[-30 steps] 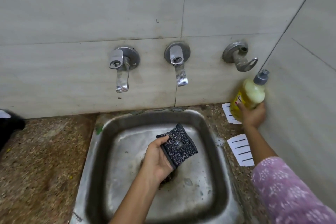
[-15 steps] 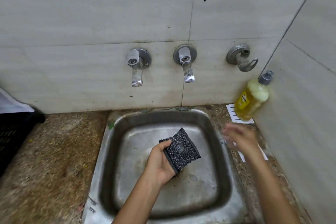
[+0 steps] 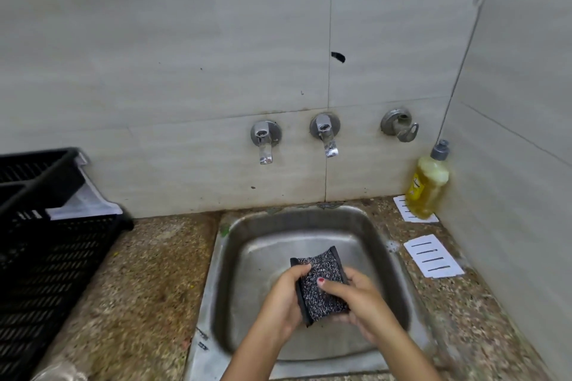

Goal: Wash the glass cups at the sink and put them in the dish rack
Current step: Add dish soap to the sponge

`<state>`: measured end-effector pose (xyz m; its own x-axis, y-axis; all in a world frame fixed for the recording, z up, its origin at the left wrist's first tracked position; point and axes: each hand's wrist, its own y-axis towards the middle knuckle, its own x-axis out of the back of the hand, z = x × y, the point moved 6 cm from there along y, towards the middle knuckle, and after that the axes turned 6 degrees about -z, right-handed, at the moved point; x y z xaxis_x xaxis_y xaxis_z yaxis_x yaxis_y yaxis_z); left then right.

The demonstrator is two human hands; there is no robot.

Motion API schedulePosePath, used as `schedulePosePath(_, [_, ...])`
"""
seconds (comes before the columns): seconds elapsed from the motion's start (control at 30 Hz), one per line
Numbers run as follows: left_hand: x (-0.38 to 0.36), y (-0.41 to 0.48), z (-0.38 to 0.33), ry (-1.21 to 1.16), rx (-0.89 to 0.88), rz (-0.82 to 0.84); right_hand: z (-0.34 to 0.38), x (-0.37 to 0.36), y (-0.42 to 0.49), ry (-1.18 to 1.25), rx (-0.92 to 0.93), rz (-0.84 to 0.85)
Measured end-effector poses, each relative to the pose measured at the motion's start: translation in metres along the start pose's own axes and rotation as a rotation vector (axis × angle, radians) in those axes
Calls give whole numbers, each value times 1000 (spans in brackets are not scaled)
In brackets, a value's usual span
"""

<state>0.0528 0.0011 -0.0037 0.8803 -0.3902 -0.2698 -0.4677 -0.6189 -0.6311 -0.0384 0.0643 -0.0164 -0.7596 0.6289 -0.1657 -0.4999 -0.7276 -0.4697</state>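
Two hands hold one speckled scrub pad (image 3: 322, 288) over the steel sink (image 3: 216, 257). The left hand (image 3: 278, 297) curls round its left edge, and the right hand (image 3: 362, 297) pinches it, thumb on top. Two taps (image 3: 264, 141) jut from the wall behind, and one soap bottle (image 3: 428, 182) stands in the right corner. One black dish rack (image 3: 46, 257) sits on the counter to the left.

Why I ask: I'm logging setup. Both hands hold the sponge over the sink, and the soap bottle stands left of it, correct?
One slip: the head view shows the soap bottle right of the sink. Left hand and right hand do hold the sponge over it.
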Motion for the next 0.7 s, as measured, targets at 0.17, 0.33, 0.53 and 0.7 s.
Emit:
schedulePosePath(0.17, [27, -8, -9, 166, -120, -103, -1, -14, -1, 55, 13, -27])
schedulePosePath(0.33, [78, -21, -29, 240, -186, -210, -6, -45, 0, 81, 8, -43])
schedulePosePath(0.53, [172, -49, -68, 282, -309, -318, -27, -97, 7, 214, -119, -80])
schedulePosePath(0.7, [259, -72, -94, 348, -364, -419, -32, -148, 5, 266, -172, -82])
